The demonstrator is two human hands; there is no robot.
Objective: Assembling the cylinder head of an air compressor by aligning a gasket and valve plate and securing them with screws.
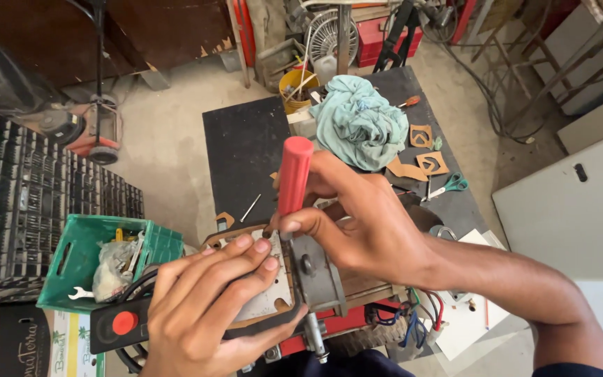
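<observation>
Two hands work over one grey metal part (315, 269), and everything else can be placed from it. The right hand (368, 223) is closed around the lower end of one red-handled screwdriver (293, 174), thumb and fingers pinching it just above the metal part; the tool's long axis runs nearly upright, leaning slightly to the right at its top, and its tip, hidden behind the fingers, points down at the part's top edge. The left hand (211, 307) lies flat and mostly open just left of the metal part, fingers spread and pressing down on one pale gasket-like plate (270, 293) that touches the part's left face; it grips nothing. So the right hand is the one on the tool, directly above the part, while the left steadies from the side. Well left of the part sits one green plastic crate (82, 258). Beyond the part, on the dark worktop (246, 146), lie one crumpled teal cloth (357, 119), several brown gasket cutouts (427, 164), and one pair of green-handled scissors (451, 185).
</observation>
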